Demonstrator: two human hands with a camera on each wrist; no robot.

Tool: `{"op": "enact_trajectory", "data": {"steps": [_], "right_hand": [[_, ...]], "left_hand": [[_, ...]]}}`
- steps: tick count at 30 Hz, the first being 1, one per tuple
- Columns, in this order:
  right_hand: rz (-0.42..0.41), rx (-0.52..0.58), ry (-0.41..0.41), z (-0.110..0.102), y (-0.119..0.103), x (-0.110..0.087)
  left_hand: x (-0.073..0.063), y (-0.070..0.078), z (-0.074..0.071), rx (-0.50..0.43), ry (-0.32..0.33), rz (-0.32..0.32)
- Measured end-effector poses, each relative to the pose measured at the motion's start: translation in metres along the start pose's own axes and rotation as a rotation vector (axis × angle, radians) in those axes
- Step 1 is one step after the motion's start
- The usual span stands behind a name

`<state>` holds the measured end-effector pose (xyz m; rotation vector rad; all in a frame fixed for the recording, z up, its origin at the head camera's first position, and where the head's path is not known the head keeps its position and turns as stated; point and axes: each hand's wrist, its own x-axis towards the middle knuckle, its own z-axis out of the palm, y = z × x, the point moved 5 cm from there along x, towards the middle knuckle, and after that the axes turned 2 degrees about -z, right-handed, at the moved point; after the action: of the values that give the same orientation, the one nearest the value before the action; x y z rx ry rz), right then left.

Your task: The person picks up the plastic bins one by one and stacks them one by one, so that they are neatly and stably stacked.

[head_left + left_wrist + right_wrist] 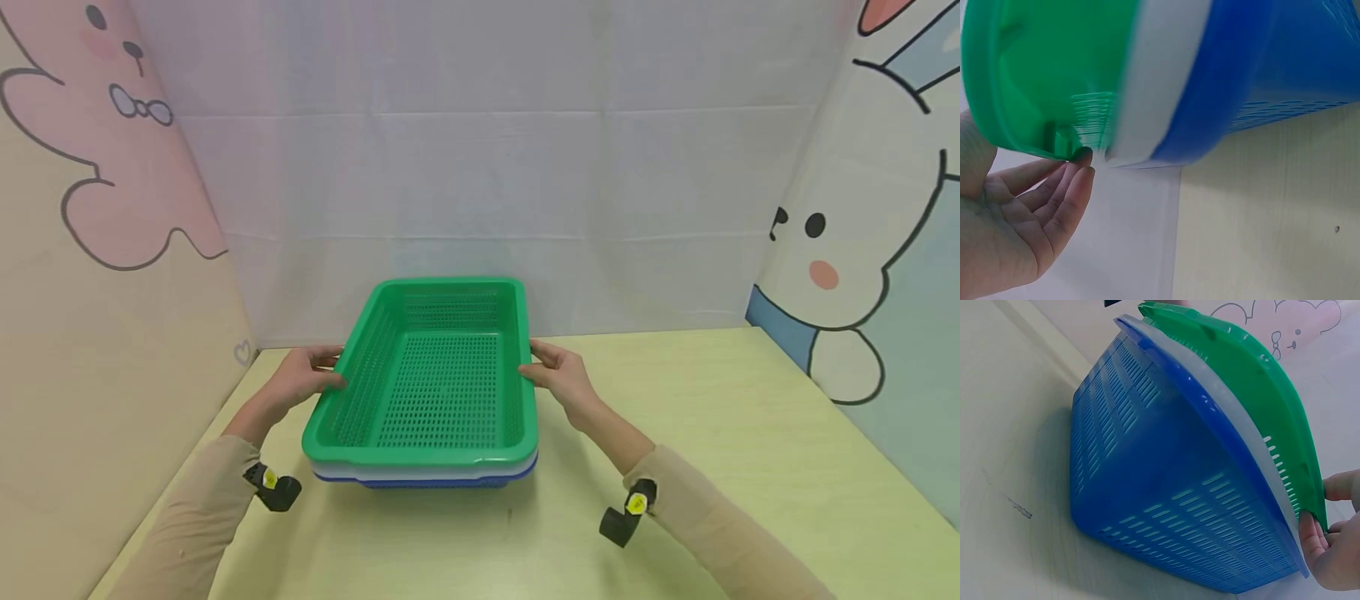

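A green perforated plastic basket (450,454) sits nested at the top of a stack in the head view. Under its rim show a white basket (1157,81) and, lowest, a blue basket (1160,437). My left hand (300,382) grips the green rim at the left side, thumb over the edge and fingers beneath. On the opposite side, my right hand (562,382) pinches the same rim. Both wrist views show a gap between the green rim and the white one, with the green basket's lower part still inside the stack. The blue basket appears to rest on the table.
The stack stands on a pale yellow table (675,417). A whitish cloth wall (487,183) rises behind it. Printed side panels stand left (112,333) and right (900,433). Each wrist carries a small black camera, left (279,493) and right (621,527).
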<state>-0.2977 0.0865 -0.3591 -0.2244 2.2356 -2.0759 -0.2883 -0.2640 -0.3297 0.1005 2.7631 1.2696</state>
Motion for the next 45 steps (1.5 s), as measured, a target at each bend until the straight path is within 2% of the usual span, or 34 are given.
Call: {"op": "enact_trajectory", "data": {"steps": [9,16,21,28,32,38,45], "right_hand": [[0.007,-0.032,-0.006,0.003,0.003,-0.002],[-0.010,-0.068,-0.020,0.005,0.002,-0.001],[-0.026,-0.117,-0.041,0.004,0.002,-0.002],[-0.017,-0.200,-0.029,0.000,0.006,0.002],[-0.015,-0.179,-0.045,-0.001,0.011,0.002],[-0.003,-0.088,-0.076,0.000,0.019,0.001],[0.033,-0.071,-0.053,0.000,0.020,0.001]], "left_hand": [[-0.003,-0.007,0.004,-0.002,-0.002,-0.029],[-0.005,-0.010,0.005,-0.008,0.010,-0.022],[-0.005,-0.013,0.006,0.005,0.002,-0.028],[-0.003,-0.016,0.007,-0.001,-0.007,-0.027],[-0.003,-0.019,0.008,-0.030,-0.019,-0.031],[-0.004,-0.028,0.010,-0.109,-0.053,-0.045],[-0.002,-0.031,0.013,-0.154,-0.072,-0.050]]}}
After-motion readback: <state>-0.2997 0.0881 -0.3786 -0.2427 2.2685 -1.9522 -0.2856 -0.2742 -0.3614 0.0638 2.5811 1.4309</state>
